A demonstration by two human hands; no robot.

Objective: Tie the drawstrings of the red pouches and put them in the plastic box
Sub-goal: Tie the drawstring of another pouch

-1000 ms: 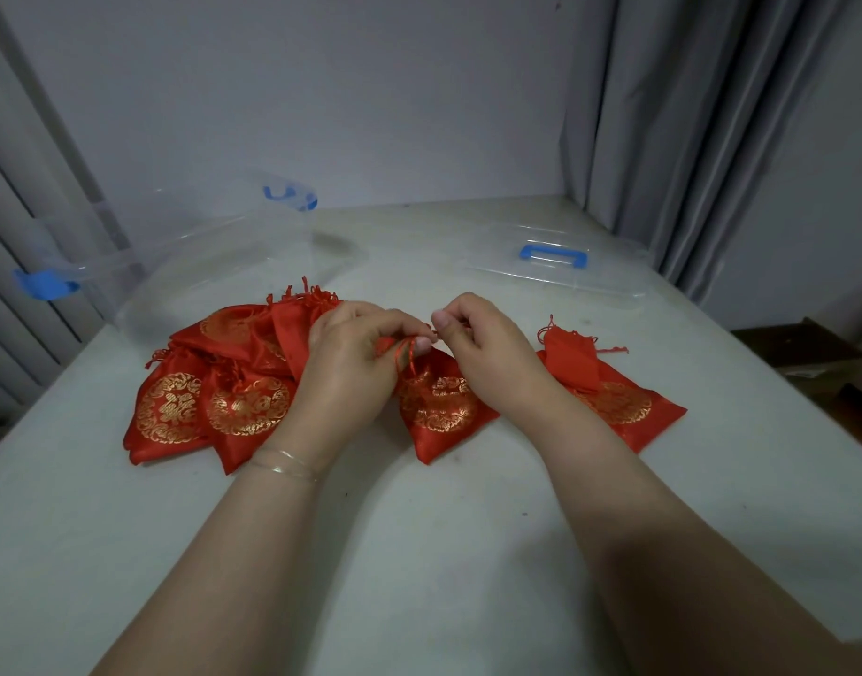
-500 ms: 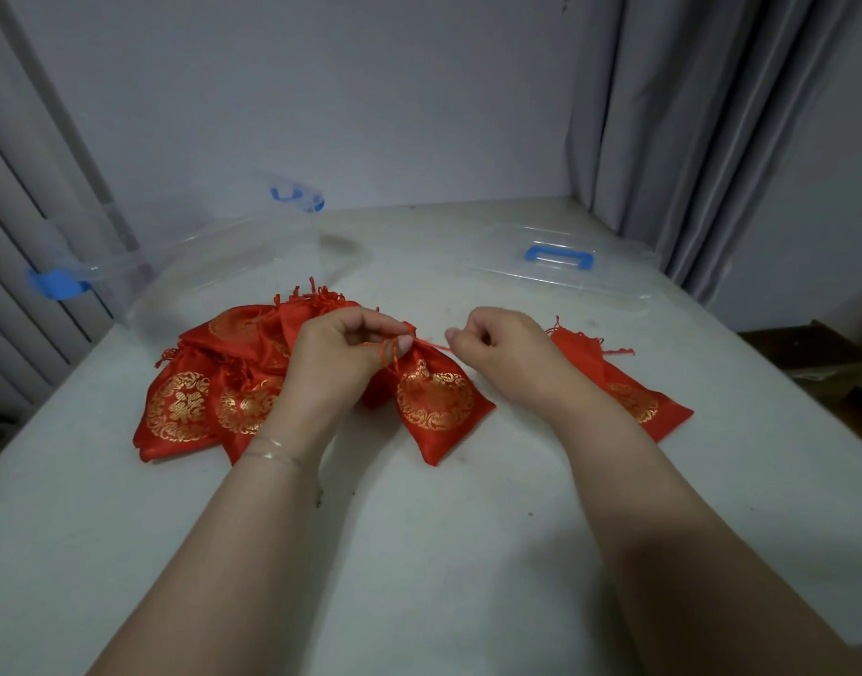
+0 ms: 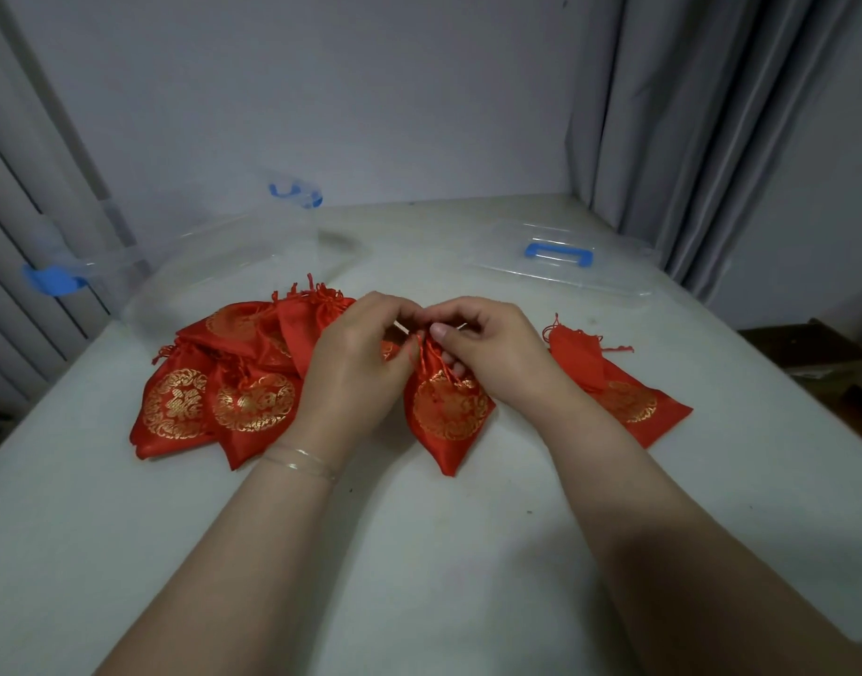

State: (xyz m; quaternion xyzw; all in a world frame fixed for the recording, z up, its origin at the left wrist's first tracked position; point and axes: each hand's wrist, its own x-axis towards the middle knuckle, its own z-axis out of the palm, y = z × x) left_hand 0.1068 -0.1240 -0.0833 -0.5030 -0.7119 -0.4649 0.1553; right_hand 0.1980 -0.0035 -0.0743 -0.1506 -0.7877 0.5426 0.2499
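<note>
Hands, left point(image 3: 351, 368) and right point(image 3: 487, 353), pinch the drawstrings point(image 3: 426, 351) of one red pouch point(image 3: 446, 417); knot hidden.

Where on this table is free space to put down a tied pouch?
Free: the table between the forearms, and its strip between the plastic box and the lid. Crowded: the pouch pile, the pouch being tied, the single pouch.

the only sign that could be read was a gold double-happiness character inside a round gold emblem on the red pouch point(image 3: 175, 407) at the left end of the pile. the emblems on the pouches beside it were too blurred to read.
</note>
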